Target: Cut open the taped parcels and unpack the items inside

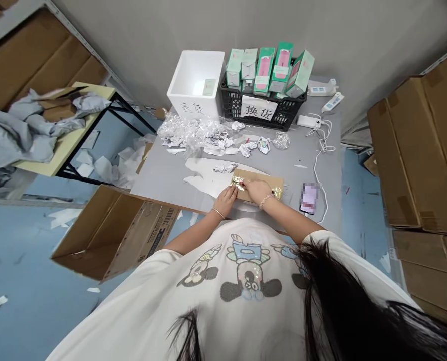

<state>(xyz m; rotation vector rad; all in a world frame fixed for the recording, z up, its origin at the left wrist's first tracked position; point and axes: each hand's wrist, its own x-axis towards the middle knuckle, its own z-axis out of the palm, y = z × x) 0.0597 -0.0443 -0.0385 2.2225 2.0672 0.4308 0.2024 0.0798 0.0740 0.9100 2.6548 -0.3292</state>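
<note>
A brown cardboard box (263, 176) with strips of shiny gold tape (277, 192) lies near the table's front edge. At its left end, my left hand (225, 201) presses its fingers together against the box and tape. My right hand (258, 191) is closed over the top of the box, with its fingertips close to the left hand. A tiny red spot shows at those fingertips; what they pinch is too small to make out. A torn white sheet (204, 179) lies partly under the box, with crumpled paper (225, 168) on it.
Behind are a white foam box (195, 104), a black crate (289, 114) of green boxes, and crumpled paper and plastic wrap (186, 133). A phone (308, 198) with a white cable (315, 168) lies right. An open carton (106, 233) stands on the floor left.
</note>
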